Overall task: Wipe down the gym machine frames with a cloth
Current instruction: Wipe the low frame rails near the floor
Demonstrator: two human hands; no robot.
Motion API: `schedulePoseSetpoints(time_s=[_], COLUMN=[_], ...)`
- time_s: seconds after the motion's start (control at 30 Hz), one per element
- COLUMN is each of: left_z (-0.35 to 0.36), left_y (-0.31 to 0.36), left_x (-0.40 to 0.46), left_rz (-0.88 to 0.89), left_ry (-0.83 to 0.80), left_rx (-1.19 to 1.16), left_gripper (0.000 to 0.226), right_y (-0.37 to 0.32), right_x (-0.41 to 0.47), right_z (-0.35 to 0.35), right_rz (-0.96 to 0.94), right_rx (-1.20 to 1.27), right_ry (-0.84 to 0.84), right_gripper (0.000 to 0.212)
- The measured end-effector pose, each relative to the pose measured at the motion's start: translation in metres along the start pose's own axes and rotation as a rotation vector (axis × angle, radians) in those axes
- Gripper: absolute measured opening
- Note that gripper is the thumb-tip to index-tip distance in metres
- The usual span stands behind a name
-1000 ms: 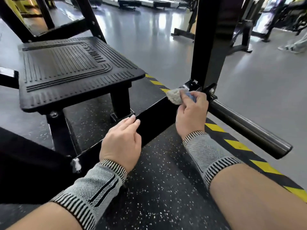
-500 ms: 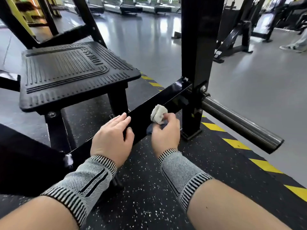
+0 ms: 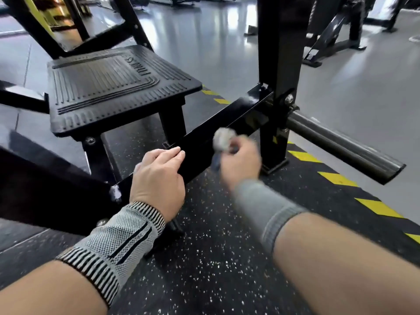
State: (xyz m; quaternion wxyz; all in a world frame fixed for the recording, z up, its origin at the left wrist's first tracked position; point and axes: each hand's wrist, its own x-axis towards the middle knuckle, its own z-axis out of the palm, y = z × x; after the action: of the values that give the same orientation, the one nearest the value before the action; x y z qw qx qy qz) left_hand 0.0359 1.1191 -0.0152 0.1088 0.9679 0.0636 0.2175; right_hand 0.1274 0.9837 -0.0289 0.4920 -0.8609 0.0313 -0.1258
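Right hand: the right hand is curling its fingers around a bunched pale cloth and pressing it against the near face of the low black crossbar; the hand is blurring, so the exact finger positions are hard to read.
Left hand: the left hand is resting on the same crossbar, closer to the person, with fingers fairly straight and laid over the top edge, holding nothing.
Cloth position: the cloth is sitting about midway along the bar, between the left hand and the tall upright post, touching the bar's side.
Step in hand: judging by the blur, the right hand is stroking the cloth along the crossbar.
Seemingly done: the top of the bar near the post is gleaming, which may be meaning it is already wiped; this is a guess, as gloss alone is not proving it.
Left to do: the stretch under and behind the left hand is looking untouched, as are the post, the steel sleeve sticking out to the right, and the legs under the ribbed footplate.
Overall progress: the task is appearing to be in its early part, with other machines waiting in the background.
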Motion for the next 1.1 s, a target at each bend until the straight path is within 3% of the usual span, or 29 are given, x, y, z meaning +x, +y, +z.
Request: schedulePoseSetpoints(time_s=[0.07, 0.13, 0.27, 0.33, 0.47, 0.63, 0.8, 0.87, 0.97, 1.1], left_z=[-0.003, -0.004, -0.006, -0.006, -0.013, -0.021, -0.018, -0.015, -0.011, -0.009], left_y=[-0.009, -0.016, -0.024, -0.026, -0.033, -0.041, -0.036, -0.036, -0.038, -0.032], left_x=[-0.015, -0.027, -0.034, -0.037, -0.047, -0.056, -0.052, -0.049, -0.04, -0.034], left_rz=[-0.012, -0.006, -0.02, -0.048, -0.014, 0.036, -0.03, -0.042, -0.029, -0.015], left_ry=[0.006, 0.016, 0.026, 0.03, 0.01, -0.004, 0.001, -0.001, 0.001, 0.028], left_rx=[0.009, 0.019, 0.031, 0.004, -0.036, -0.036, -0.106, -0.108, -0.097, -0.068], left_gripper=[0.046, 0.049, 0.053, 0.051, 0.058, 0.063, 0.061, 0.056, 0.057, 0.06], right_y=[-0.002, -0.002, -0.015, -0.02, -0.011, -0.006, -0.02, -0.021, -0.021, -0.014], right_x=[0.024, 0.01, -0.084, -0.101, -0.062, -0.023, -0.115, -0.131, -0.111, -0.04], right_z=[-0.015, -0.012, 0.033, 0.044, 0.028, 0.015, 0.053, 0.062, 0.054, 0.017], right_rz=[0.065, 0.059, -0.174, -0.251, -0.227, 0.05, -0.209, -0.296, -0.251, -0.133], right_rx=[0.011, 0.0, -0.078, -0.083, -0.057, -0.02, -0.038, -0.06, -0.038, -0.011], right_ry=[0.114, 0.076, -0.365, -0.436, -0.29, 0.037, -0.382, -0.467, -0.428, -0.138], right_gripper=[0.017, 0.013, 0.016, 0.021, 0.01, 0.015, 0.027, 0.032, 0.019, 0.014])
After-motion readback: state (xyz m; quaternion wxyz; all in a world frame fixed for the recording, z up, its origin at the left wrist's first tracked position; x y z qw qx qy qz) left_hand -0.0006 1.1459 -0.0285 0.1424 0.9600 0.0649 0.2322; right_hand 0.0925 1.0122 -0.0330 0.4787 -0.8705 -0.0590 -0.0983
